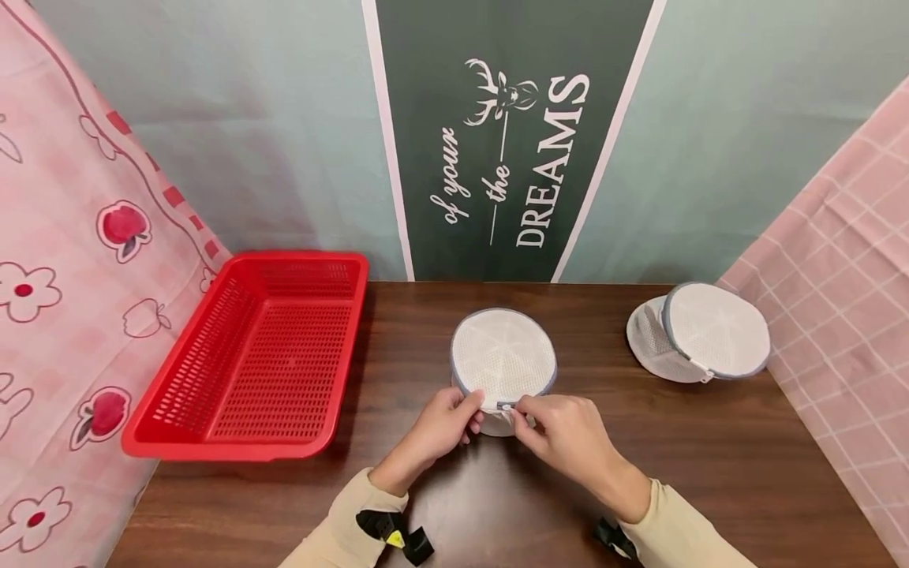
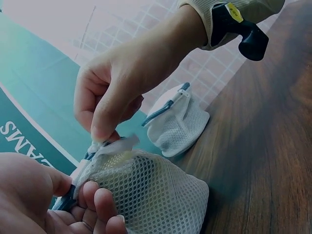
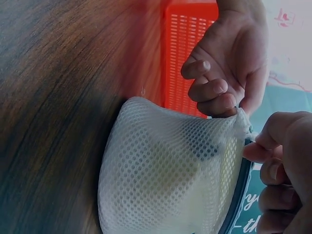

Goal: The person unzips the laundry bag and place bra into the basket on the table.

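A round white mesh laundry bag [image 1: 503, 355] with blue-grey trim stands on the table, its flat lid facing up. At its near rim my left hand [image 1: 443, 422] pinches the edge between thumb and fingers. Just to the right, my right hand [image 1: 568, 434] pinches the zipper pull [image 1: 506, 406] or the fabric right by it; the fingertips hide which. In the left wrist view the mesh side [image 2: 156, 190] of the bag bulges below both hands. Through the mesh in the right wrist view, a dark patch and a pale yellowish shape show faintly inside the bag [image 3: 156, 165].
A red plastic basket [image 1: 348, 347] with slotted walls stands to the left, with nothing seen in it. A second white mesh bag [image 1: 717, 331] leans tilted at the right back. Printed cloths [image 1: 284, 142] hang behind and beside the brown wooden table [image 1: 710, 442].
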Tool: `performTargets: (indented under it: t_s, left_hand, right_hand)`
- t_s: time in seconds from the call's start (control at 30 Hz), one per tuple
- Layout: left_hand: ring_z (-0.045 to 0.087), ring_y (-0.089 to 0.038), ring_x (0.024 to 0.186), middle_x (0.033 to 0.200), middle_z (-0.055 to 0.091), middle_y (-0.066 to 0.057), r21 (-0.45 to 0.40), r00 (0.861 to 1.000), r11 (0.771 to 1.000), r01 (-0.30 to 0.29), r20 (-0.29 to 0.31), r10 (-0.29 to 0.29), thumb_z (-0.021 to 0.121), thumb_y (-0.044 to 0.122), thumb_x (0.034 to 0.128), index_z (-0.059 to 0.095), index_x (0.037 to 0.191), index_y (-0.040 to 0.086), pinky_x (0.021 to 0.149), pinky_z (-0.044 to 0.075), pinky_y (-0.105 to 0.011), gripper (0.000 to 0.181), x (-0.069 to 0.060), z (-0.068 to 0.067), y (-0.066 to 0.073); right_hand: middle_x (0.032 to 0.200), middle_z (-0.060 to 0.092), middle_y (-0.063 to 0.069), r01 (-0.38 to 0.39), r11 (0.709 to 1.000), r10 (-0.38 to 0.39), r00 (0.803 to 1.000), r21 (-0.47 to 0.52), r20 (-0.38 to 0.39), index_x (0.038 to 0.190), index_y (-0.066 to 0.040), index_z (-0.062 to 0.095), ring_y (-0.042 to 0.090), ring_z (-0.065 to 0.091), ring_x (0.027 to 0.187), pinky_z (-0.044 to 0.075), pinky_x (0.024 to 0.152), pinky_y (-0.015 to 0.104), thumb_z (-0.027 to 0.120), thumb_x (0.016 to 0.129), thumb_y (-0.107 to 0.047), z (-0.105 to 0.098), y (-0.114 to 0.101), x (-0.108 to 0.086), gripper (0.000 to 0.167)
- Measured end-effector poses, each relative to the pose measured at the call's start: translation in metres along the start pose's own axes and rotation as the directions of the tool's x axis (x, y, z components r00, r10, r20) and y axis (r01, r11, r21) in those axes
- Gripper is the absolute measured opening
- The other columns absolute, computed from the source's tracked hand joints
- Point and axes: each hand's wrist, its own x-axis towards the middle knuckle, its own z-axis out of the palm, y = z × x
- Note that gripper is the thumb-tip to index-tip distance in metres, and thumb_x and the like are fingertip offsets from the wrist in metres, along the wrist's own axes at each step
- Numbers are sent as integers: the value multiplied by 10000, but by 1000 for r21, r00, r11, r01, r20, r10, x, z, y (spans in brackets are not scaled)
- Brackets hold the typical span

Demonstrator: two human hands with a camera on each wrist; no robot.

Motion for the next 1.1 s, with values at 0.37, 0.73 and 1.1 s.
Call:
performTargets:
  t_s: [0.37, 0.73, 1.1]
  left_hand:
    - [526, -90, 585, 690, 568, 12, 19, 1000, 1000, 20, 0, -20, 529, 196, 1044, 614, 855, -27, 530, 465, -230, 304, 0, -1, -2]
    - [545, -117, 625, 724, 560, 3, 20, 999, 999, 36, -17, -36, 499, 173, 1045, 593, 885, -2, 542, 464, -228, 255, 0, -7, -3]
    - [543, -128, 628, 724, 554, 0, 36, 999, 998, 42, -13, -41, 499, 174, 1042, 589, 883, -4, 548, 469, -238, 255, 0, -7, -1]
  right_hand:
    - [561, 427, -201, -11, 1000, 10, 1000, -11, -4, 711, -257, 605, -46, 358, 497, 280, 418, 172, 656, 806, -151, 0, 1, -5, 151]
    - [573, 349, -199, -56, 998, 55, 998, -43, -17, 685, -281, 541, -42, 298, 510, 231, 425, 165, 664, 800, -172, -9, 13, -11, 200]
    - [577, 322, -202, -80, 994, 77, 997, -75, -31, 672, -277, 526, -42, 270, 512, 211, 425, 172, 640, 792, -162, -12, 23, -16, 202]
